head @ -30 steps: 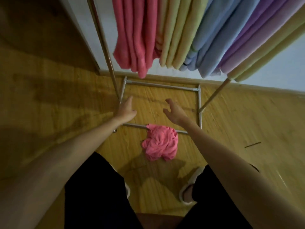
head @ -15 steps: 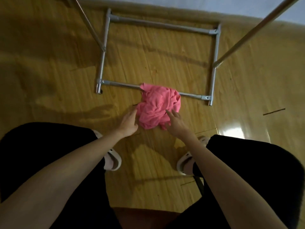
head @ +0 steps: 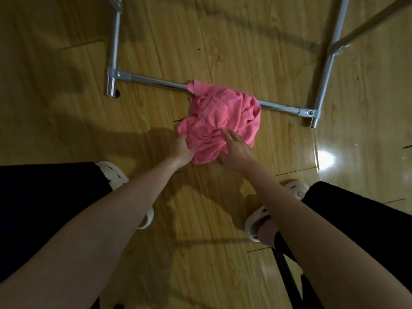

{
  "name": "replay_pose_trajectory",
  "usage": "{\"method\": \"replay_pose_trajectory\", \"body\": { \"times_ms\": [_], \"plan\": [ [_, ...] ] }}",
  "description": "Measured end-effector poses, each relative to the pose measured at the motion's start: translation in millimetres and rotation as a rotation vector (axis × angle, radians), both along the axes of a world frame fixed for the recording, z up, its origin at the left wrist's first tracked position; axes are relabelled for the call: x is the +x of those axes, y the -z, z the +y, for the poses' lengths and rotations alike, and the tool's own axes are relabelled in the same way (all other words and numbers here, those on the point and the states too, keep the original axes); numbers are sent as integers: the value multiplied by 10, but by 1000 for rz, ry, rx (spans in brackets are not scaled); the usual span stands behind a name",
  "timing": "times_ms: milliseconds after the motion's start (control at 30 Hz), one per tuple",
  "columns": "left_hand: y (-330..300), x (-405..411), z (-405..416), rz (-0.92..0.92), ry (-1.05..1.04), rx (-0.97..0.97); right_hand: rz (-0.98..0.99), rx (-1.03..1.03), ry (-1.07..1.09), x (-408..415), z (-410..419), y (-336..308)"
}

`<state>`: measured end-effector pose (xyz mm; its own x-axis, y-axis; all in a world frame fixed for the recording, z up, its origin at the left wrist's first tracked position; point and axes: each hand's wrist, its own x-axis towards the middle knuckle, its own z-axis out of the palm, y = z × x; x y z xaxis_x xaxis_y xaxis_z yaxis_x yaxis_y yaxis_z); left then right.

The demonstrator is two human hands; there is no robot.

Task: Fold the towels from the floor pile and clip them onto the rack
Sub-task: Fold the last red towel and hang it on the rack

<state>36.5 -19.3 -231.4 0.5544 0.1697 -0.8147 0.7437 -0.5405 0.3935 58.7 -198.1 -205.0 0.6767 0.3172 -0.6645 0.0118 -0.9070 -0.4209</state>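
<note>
The left hand (head: 182, 150) is at the near left edge of the pink towel (head: 223, 121); its fingers are tucked in against the cloth and appear to be gathering that edge, though the fingertips are hidden, so a firm grip cannot be confirmed. Just right of it, the right hand (head: 237, 150) lies on the towel's near side with fingers straight and spread, pressing or touching, nothing clenched.

The towel is crumpled in a heap on the floor (head: 66, 121). Beyond both hands, its far edge is draped over the front bar of the rack base (head: 156, 82), which runs left and right past the heap.

Judgement on progress: this towel is not yet lifted, shaken out, folded or clipped. Only one towel is visible on the floor; whether others lie out of frame cannot be told. The rack's upper rail and any clips are out of view, so work already hung cannot be assessed. Remaining for this item: pick up, fold, clip.
</note>
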Motion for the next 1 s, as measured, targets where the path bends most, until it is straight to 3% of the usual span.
{"method": "replay_pose_trajectory", "body": {
  "times_ms": [233, 333, 433, 567, 733, 1000],
  "plan": [
    [192, 12, -88, -136, -103, 56, -78, 0, -59, 367, 84, 185],
    [137, -51, -47, -290, 7, 101, -122, 0, -67, 553, 142, 208],
    [-41, -160, -36, -566, 171, 192, -144, -14, -110, 661, 239, 167],
    [-274, -276, 19, -770, 322, 235, -126, -40, -326, 723, 355, -39],
    [-589, -277, 105, -887, 448, 220, -144, -70, -508, 658, 410, -326],
    [-1246, -224, 255, -848, 484, 239, -323, -105, -333, 542, 76, -913]
  ]
}}
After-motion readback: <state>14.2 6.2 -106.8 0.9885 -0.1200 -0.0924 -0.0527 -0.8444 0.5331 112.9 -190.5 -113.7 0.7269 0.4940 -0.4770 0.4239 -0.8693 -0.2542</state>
